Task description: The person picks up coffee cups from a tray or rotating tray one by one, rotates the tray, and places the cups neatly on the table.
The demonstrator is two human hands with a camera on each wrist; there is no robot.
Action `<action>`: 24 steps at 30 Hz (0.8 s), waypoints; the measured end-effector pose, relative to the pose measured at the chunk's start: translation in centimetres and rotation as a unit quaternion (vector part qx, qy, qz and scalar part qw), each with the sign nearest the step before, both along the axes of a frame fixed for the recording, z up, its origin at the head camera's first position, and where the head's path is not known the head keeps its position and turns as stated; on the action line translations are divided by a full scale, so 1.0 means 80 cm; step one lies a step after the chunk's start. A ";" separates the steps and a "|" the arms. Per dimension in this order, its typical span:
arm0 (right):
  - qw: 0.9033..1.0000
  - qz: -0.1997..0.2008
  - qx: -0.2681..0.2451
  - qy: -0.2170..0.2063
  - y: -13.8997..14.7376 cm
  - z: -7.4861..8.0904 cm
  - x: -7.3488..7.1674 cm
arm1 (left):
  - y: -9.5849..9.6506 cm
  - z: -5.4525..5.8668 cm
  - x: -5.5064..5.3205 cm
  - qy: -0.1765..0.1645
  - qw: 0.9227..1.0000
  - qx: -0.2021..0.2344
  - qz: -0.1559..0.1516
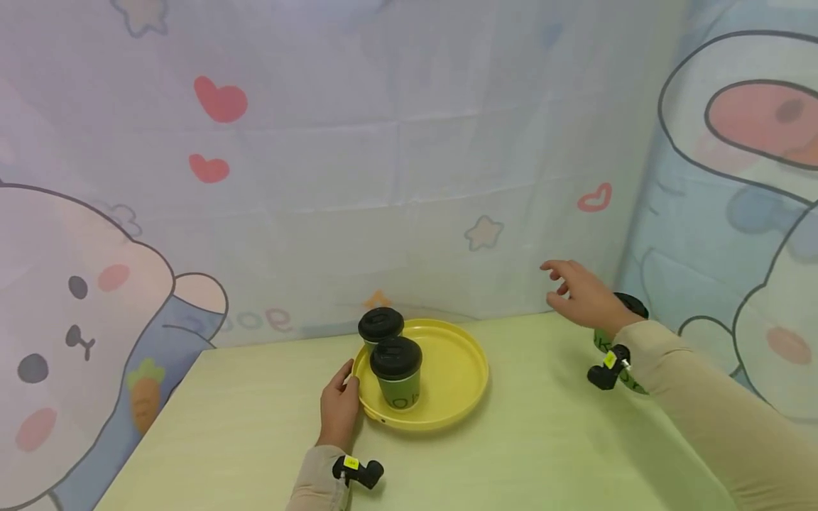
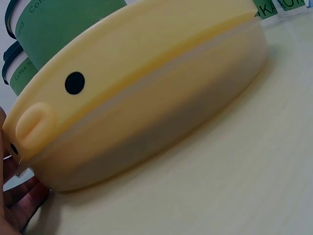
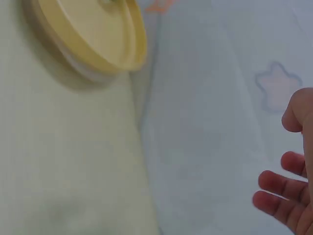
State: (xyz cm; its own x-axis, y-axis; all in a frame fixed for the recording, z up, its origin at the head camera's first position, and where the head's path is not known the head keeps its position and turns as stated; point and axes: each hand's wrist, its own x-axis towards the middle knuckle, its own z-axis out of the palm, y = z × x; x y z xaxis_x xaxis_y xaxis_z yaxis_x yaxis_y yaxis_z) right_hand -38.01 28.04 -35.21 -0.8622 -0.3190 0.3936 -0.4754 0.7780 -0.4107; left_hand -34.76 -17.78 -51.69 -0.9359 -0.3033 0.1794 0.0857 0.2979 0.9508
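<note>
A round yellow tray (image 1: 456,369) lies on the table, with two green paper cups on it. The front cup (image 1: 401,387) and the rear cup, whose black lid (image 1: 381,323) shows behind it, stand upright near the tray's left side. My left hand (image 1: 339,411) grips the tray's left rim; in the left wrist view its fingers (image 2: 29,198) reach beneath the edge, beside a moulded face. My right hand (image 1: 588,298) is raised in the air, holding nothing, its fingers loosely bent. Behind that wrist, a black-lidded green cup (image 1: 631,304) is partly hidden.
More green cup surface (image 1: 633,385) shows below the right forearm, largely covered by it. The pale yellow table (image 1: 255,411) meets a printed cloth backdrop (image 1: 358,177) at the back, and another cloth hangs along the right side.
</note>
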 end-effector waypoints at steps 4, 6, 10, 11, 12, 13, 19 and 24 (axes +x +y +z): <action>0.995 -0.009 -0.067 -0.075 -0.043 -0.043 -0.010 | 0.000 0.001 0.001 0.003 1.000 0.003 -0.002; 0.982 -0.014 -0.128 -0.137 -0.062 -0.067 -0.013 | 0.000 0.001 0.001 0.003 1.000 0.004 -0.001; 0.928 -0.028 -0.269 -0.254 -0.093 -0.117 -0.016 | 0.001 0.002 0.001 0.005 1.000 0.003 0.002; 0.915 -0.033 -0.296 -0.272 -0.100 -0.129 -0.017 | 0.001 0.002 0.001 0.007 1.000 0.002 0.002; 0.902 -0.038 -0.321 -0.286 -0.105 -0.139 -0.018 | 0.001 0.002 0.000 0.008 1.000 0.004 0.001; 0.891 -0.043 -0.341 -0.296 -0.111 -0.149 -0.018 | 0.002 0.002 -0.001 0.010 1.000 0.003 -0.001; 0.854 -0.051 -0.412 -0.313 -0.133 -0.187 -0.020 | 0.002 0.000 -0.001 0.012 1.000 0.022 -0.011; 0.856 -0.040 -0.416 -0.303 -0.144 -0.195 -0.017 | -0.001 -0.001 0.001 0.013 1.000 0.017 -0.003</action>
State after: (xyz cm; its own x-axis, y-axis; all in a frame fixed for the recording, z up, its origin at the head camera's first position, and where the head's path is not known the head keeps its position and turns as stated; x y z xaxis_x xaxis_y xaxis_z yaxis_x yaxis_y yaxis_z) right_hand -39.36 16.53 -50.80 -0.9945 -0.0760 -0.0721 0.0630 0.1161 -0.9912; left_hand -34.72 -17.86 -51.77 -0.9328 -0.3042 0.1933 0.1124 0.2641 0.9579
